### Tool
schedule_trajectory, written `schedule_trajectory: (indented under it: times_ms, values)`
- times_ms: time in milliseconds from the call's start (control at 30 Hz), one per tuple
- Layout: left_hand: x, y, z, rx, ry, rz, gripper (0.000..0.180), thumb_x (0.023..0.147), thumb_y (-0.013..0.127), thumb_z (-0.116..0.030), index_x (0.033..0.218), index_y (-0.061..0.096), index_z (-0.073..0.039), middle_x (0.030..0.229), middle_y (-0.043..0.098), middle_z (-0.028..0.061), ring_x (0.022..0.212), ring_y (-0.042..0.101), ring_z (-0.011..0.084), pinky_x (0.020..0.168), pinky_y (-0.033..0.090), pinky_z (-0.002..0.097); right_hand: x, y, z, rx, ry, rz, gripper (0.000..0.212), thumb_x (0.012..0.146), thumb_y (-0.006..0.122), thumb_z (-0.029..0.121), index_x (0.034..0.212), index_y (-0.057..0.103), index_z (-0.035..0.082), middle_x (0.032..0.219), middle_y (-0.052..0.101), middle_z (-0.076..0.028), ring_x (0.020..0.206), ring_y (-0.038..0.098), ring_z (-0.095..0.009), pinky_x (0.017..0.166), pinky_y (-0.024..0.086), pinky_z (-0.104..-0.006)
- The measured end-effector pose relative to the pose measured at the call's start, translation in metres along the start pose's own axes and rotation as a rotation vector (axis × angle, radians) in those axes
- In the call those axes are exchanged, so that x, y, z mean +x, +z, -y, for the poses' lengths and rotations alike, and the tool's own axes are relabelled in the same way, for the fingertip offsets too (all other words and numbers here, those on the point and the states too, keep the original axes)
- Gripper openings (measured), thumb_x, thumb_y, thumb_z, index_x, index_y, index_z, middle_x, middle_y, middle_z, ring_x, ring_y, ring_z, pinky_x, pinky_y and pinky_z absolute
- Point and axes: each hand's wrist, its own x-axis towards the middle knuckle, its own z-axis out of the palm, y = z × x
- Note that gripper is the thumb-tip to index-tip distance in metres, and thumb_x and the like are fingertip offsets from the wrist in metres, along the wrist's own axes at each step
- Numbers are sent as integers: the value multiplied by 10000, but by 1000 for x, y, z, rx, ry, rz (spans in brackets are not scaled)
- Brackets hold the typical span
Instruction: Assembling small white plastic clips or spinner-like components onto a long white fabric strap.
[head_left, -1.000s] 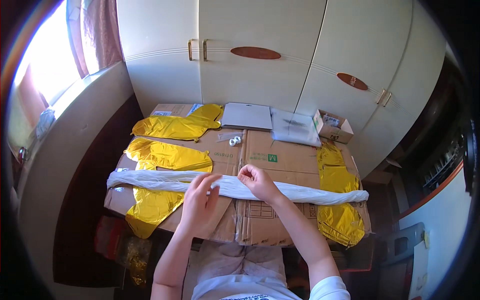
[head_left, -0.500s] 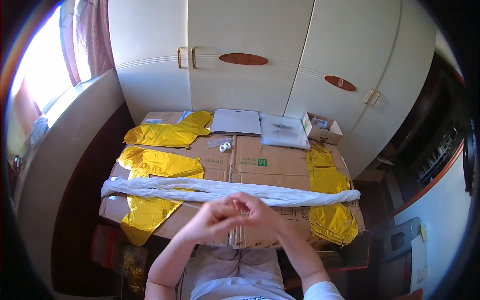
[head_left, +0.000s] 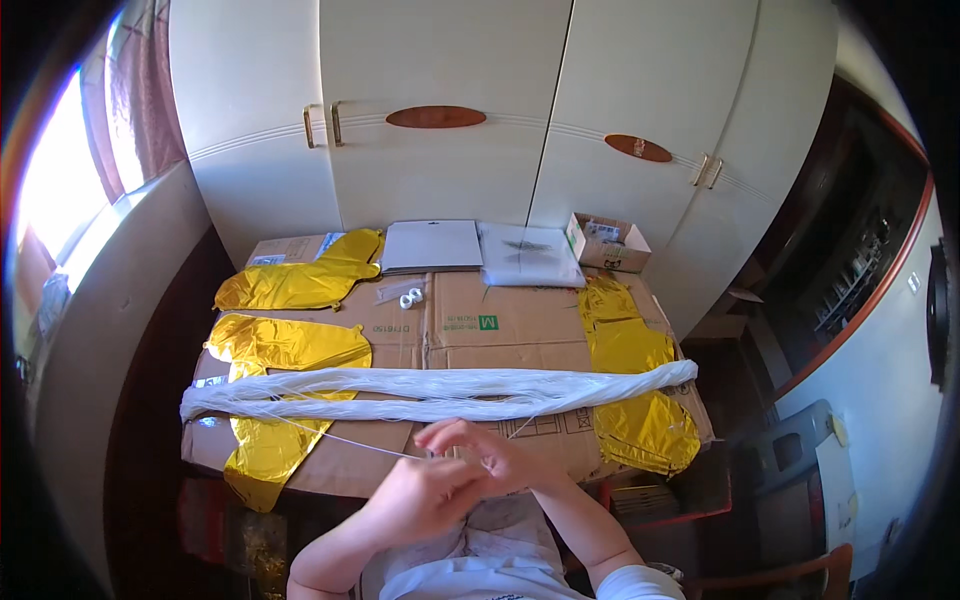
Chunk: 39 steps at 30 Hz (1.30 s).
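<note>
A long skein of white string (head_left: 480, 382) lies across the cardboard from left to right. A thin strand of string (head_left: 350, 442) runs from its left part to my hands, and another short length shows beside my right hand. My left hand (head_left: 425, 497) is closed, its fingers wrapped over at the front edge of the cardboard, where the strand runs in. Against it and slightly above, my right hand (head_left: 488, 455) has its fingers curled and closed around the strand. The exact grip is partly hidden between the hands.
Yellow foil balloons, uninflated, lie on the cardboard (head_left: 520, 350) at left (head_left: 290, 340) and right (head_left: 640, 350). Along the back are grey flat sheets (head_left: 430, 246), clear plastic bags (head_left: 530, 256) and a small open box (head_left: 608, 246). Two white rolls (head_left: 411, 298) sit nearby.
My hands have come down off the skein toward my body, drawing a strand of string out from it. The view has shifted, so the tabletop sits further left.
</note>
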Motion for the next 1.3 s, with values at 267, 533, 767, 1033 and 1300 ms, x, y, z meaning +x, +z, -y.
schedule_trajectory:
  times_ms: [267,533,767,1033,1300]
  values:
    - [1,16,-20,64,306,-37,72,767,595,-81,781,575,-13,638,578,84,524,585,208,481,462,294,17,-6,-9,-274,-231,325,197,751,602,228,842,663,65,1194,514,-107,1238,339,-264,996,290,-396]
    - [-37,-12,18,-1356,189,-679,318,872,485,-124,1104,517,90,997,602,227,840,625,248,645,501,266,-46,-40,18,-317,8,-227,128,785,610,161,738,634,45,710,630,-45,737,616,-198,853,434,-368]
    - [-38,-13,48,249,-36,-687,262,760,582,-118,1003,540,-31,951,587,77,802,483,227,688,388,296,-61,1,42,-773,24,-291,53,755,635,81,788,630,40,652,606,-78,553,577,-178,504,439,-250]
    - [-90,3,83,-1370,139,-101,171,812,558,-177,777,578,-10,717,587,76,669,472,208,608,378,355,-65,33,20,-480,70,-572,39,767,617,49,806,621,41,666,618,-67,537,582,-158,488,439,-256]
    - [-69,2,51,508,-86,-384,137,715,635,-77,628,541,-27,529,474,78,535,462,246,543,356,341,-53,73,0,-811,-45,-352,69,740,654,105,797,624,80,610,562,-60,515,555,-213,472,438,-308]
